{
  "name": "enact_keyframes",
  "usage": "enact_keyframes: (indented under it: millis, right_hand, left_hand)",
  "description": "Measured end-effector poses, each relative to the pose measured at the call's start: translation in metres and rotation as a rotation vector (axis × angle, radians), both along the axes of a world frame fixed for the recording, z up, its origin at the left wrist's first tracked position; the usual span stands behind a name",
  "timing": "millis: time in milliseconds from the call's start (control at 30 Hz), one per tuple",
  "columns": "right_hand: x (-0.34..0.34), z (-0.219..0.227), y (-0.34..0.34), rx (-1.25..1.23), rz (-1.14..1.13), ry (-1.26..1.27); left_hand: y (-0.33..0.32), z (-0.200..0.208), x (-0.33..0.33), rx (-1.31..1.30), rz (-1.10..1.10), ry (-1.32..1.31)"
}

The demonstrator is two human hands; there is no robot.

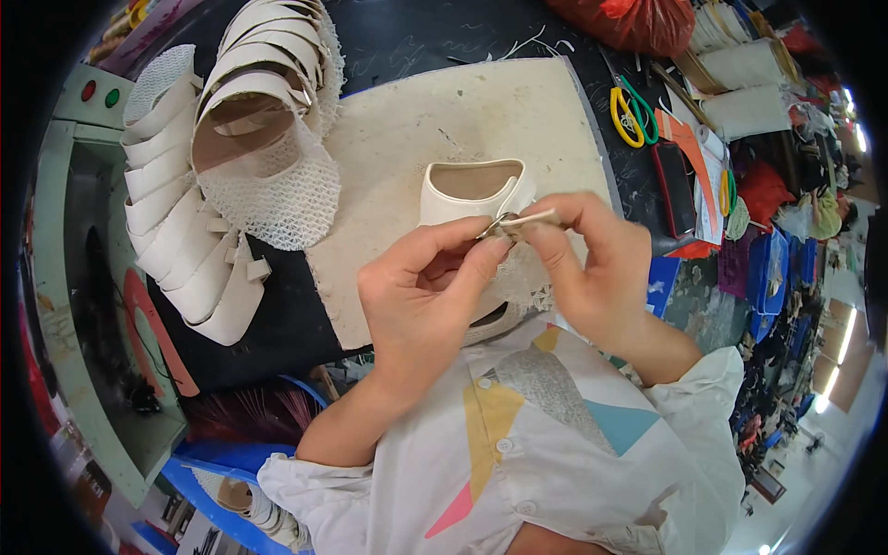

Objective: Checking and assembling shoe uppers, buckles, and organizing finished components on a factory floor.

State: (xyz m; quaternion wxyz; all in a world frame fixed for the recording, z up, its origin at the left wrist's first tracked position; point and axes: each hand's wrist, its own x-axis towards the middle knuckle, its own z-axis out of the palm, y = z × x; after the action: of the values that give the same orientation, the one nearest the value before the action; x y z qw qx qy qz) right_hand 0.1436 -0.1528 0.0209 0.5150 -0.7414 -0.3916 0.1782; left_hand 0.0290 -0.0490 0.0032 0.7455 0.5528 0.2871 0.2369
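My left hand (pixel 407 291) is closed, its thumb and fingertips pinching a small metal buckle (pixel 505 220). From the other side my right hand (pixel 599 268) grips a narrow white strap (pixel 538 219) between thumb and fingers, where it meets the buckle. Just beyond both hands, a white shoe upper (pixel 442 205) with a tan lining stands on the pale work board (pixel 398 139). Its lower, mesh part is partly hidden behind my hands.
Stacked white shoe uppers (pixel 268 166) and a row of white pieces (pixel 176 203) lie left. Yellow-and-green scissors (pixel 629 116) and a dark red phone-like case (pixel 673 190) lie right. A red plastic bag (pixel 638 23) sits behind. A blue bin (pixel 231 518) holds more uppers.
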Motion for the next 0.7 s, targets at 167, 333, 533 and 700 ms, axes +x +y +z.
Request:
enact_keyframes:
  millis: [167, 333, 533, 700]
  right_hand:
    - [0.018, -0.008, -0.004, 0.082, 0.067, 0.858]
    - [0.020, -0.014, -0.004, 0.114, 0.084, 1.248]
    - [0.017, -0.021, -0.005, 0.172, 0.081, 1.350]
    - [-0.005, -0.008, -0.010, 0.029, 0.149, -0.110]
  left_hand:
    - [0.011, 0.001, -0.002, -0.226, -0.076, 0.027]
    - [0.013, -0.002, -0.002, -0.341, -0.062, 0.023]
    - [0.013, -0.005, -0.003, -0.340, -0.044, 0.039]
    - [0.003, 0.000, -0.003, -0.048, 0.009, 0.063]
